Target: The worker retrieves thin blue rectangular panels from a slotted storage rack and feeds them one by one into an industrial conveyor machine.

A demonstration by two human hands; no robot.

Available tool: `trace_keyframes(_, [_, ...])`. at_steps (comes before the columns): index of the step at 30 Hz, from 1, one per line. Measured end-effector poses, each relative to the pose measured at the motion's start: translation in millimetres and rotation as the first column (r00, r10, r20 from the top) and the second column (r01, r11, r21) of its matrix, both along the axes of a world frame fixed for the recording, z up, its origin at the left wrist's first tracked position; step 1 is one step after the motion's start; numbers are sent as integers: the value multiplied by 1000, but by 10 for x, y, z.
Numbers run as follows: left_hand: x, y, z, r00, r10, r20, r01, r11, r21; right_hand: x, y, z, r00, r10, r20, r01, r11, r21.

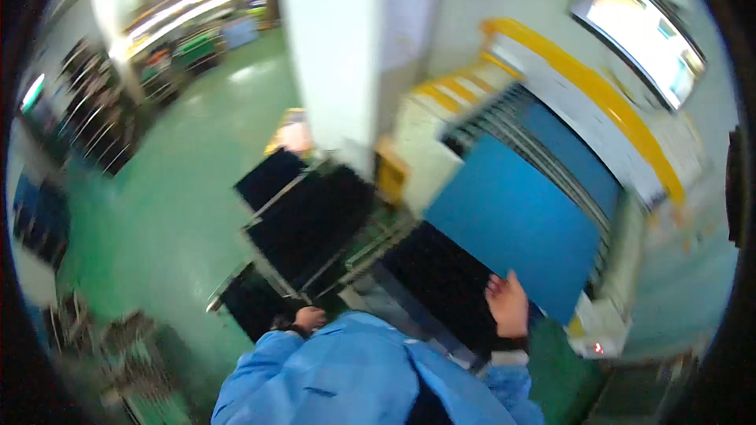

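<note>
A large blue sheet (516, 220) lies on the rollers of a machine in front of me on the right. My right hand (508, 304) is at the sheet's near edge, fingers apart and slightly bent, over a dark panel (441, 279). I cannot tell whether its fingertips touch the sheet. My left hand (309, 319) is low at my left side, beside the metal frame of a rack with dark panels (311, 224). Its fingers look curled in; what they hold, if anything, is hidden.
The roller conveyor (543, 153) runs under a white and yellow cover (591, 86). A lit screen (642, 35) hangs on the wall above. A white pillar (335, 47) stands behind the rack. Green floor (181, 181) stretches left toward shelving (98, 110).
</note>
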State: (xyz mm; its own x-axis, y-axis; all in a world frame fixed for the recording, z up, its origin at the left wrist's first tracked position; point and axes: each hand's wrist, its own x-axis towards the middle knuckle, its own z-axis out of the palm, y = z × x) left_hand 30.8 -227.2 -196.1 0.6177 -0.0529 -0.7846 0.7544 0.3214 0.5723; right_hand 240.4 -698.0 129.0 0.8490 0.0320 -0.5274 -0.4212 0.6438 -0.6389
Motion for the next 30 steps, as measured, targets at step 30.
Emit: trace_keyframes(30, [-307,149,285,638,-711,296,132,480,868,1181,-195,0,982,-108,154,73,974,215])
